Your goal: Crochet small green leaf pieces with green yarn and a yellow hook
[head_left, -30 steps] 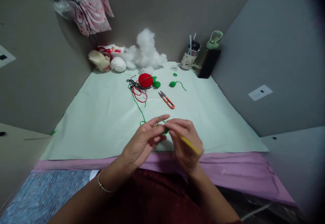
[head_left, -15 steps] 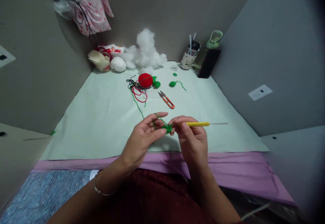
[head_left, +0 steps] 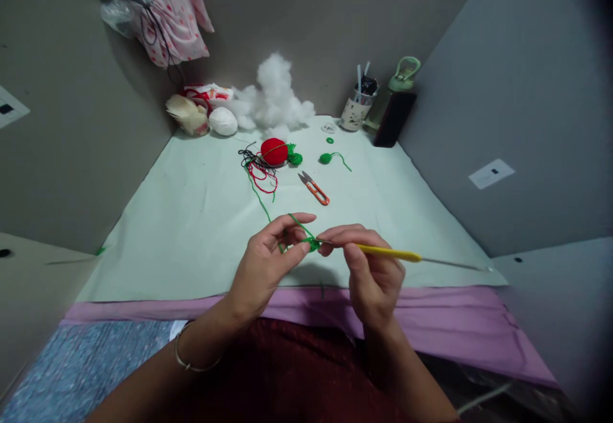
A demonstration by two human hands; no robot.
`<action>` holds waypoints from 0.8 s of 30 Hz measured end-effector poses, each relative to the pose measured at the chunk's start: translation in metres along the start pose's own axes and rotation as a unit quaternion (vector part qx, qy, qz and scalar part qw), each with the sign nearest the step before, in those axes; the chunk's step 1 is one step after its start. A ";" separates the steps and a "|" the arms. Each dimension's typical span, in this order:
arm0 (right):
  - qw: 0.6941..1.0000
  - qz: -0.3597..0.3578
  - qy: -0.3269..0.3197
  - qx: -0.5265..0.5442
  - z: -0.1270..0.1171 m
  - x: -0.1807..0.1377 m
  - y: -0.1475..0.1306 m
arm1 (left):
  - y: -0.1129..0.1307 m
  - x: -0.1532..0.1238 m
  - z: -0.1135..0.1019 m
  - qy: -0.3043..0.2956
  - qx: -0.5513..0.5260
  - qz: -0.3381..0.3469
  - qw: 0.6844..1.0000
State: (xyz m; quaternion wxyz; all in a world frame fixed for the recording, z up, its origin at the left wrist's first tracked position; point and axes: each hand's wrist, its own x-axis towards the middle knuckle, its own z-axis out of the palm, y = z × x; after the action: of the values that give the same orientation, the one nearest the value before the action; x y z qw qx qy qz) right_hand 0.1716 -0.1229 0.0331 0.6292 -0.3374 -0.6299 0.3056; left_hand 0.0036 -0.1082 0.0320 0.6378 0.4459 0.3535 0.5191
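Observation:
Between thumb and fingers, my left hand pinches a small piece of green crochet work. A strand of green yarn runs over its raised index finger and down to the piece. My right hand grips a crochet hook by its yellow handle. The hook's thin metal tip meets the green piece, and its other metal end points out to the right. Whether the tip is inside a stitch is too small to tell. Both hands are just above the near part of the table.
Orange-handled thread snips lie beyond my hands. Behind them are a red ball, tangled yarn and a small green crocheted ball. White stuffing, a cup, a green bottle and a dark phone stand along the back.
My right hand has moved a little right and down. The hook now slants, its far end lower and farther right. My left hand has barely shifted, still pinching the green piece.

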 end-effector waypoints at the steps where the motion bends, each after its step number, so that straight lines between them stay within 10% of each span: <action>1: 0.999 -0.024 -0.009 -0.032 0.000 0.000 -0.001 | 0.000 0.000 0.000 0.001 0.010 0.008 1.000; 8: 0.958 -0.162 -0.062 -0.227 0.001 -0.004 0.005 | 0.002 0.000 0.005 0.038 0.031 0.036 0.998; 12: 0.913 -0.228 -0.001 -0.338 0.007 -0.013 0.015 | 0.004 0.001 0.008 0.006 -0.126 -0.066 0.990; 16: 0.977 -0.105 0.031 -0.182 0.006 -0.008 0.012 | 0.007 0.005 0.003 -0.035 -0.237 -0.173 0.955; 20: 0.997 0.041 0.049 0.043 0.008 0.005 0.006 | 0.009 0.005 0.002 0.000 -0.190 -0.115 0.975; 24: 0.998 0.045 0.043 0.014 0.015 0.004 0.006 | 0.004 0.001 0.007 0.001 -0.119 -0.064 0.991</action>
State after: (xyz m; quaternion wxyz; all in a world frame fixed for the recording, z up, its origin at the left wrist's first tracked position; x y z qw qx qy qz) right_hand 0.1571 -0.1152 0.0304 0.6460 -0.3688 -0.5824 0.3278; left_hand 0.0090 -0.1085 0.0379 0.7177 0.3426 0.3173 0.5165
